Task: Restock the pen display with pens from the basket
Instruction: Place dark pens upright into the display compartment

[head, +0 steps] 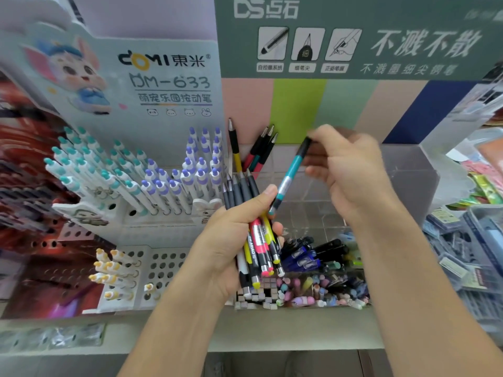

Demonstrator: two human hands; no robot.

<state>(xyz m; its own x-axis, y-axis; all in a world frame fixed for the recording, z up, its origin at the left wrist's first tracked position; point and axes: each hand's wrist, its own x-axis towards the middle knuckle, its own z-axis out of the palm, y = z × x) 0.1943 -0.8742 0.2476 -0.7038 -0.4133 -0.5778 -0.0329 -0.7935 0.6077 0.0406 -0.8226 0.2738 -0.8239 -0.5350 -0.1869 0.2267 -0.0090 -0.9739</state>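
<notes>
A bundle of pens [255,235] was gripped in the left hand [231,240]; one teal pen [290,174] was pinched by the right hand [351,170]. Beyond them only a few pens [255,153] stood in the clear display [408,175], so most restocking apparently remained.

Clear glossy plastic display bin [408,170]; matt rubbery pen grips [242,191].

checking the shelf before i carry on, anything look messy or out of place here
Mostly the clear display box: only four pens stand in its back left corner, leaning at different angles, and the other compartments look empty. The white rack below also has many unfilled holes. Nothing looks spilled or broken.
</notes>
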